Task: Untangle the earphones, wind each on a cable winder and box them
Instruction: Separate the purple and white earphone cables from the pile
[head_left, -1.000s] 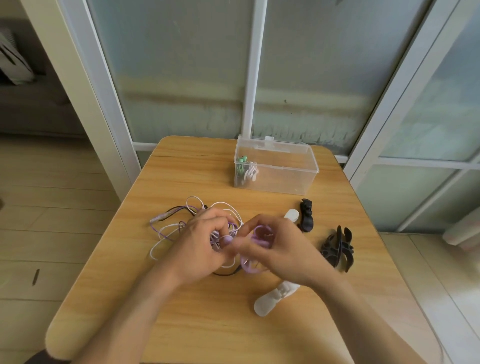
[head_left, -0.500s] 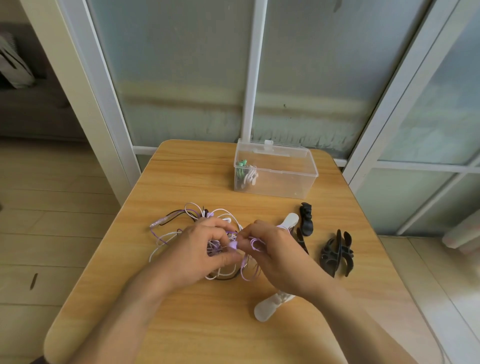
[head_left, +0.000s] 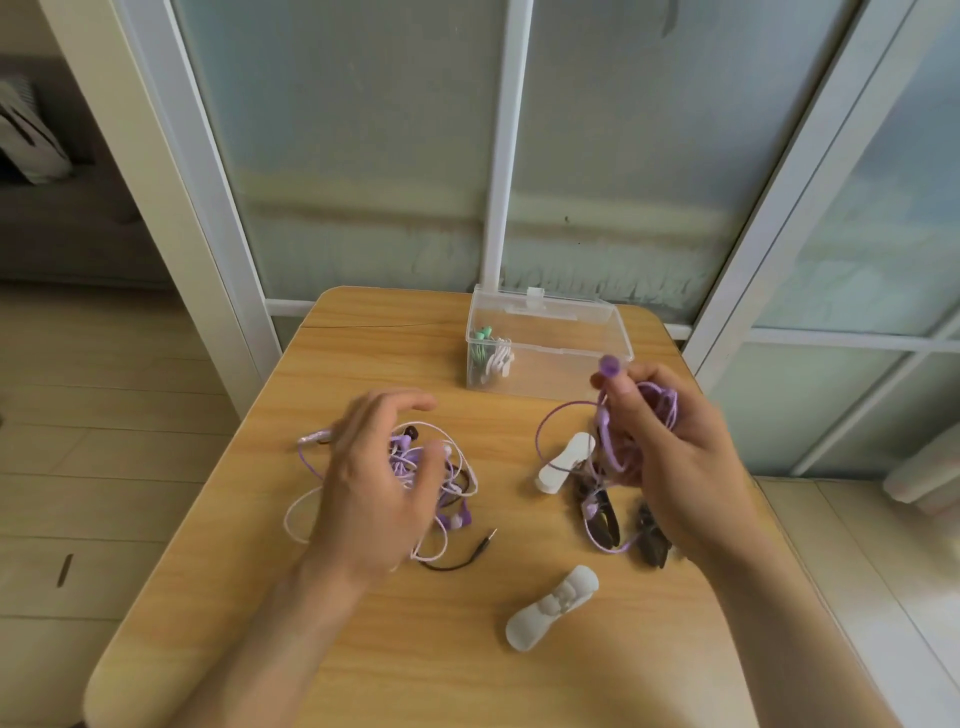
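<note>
While right hand (head_left: 670, 457) grips purple earphone (head_left: 608, 366) | left hand (head_left: 374, 483) spread

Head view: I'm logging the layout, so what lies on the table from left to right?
Tangled pile of white, purple and black earphone cables under the left hand → clear plastic box → purple earphone cable gripped in the right hand.

My table (head_left: 395, 649) is smooth pale wood grain, my box (head_left: 571, 345) clear glossy plastic, my winder (head_left: 553, 616) matt white, rubbery-looking.
</note>
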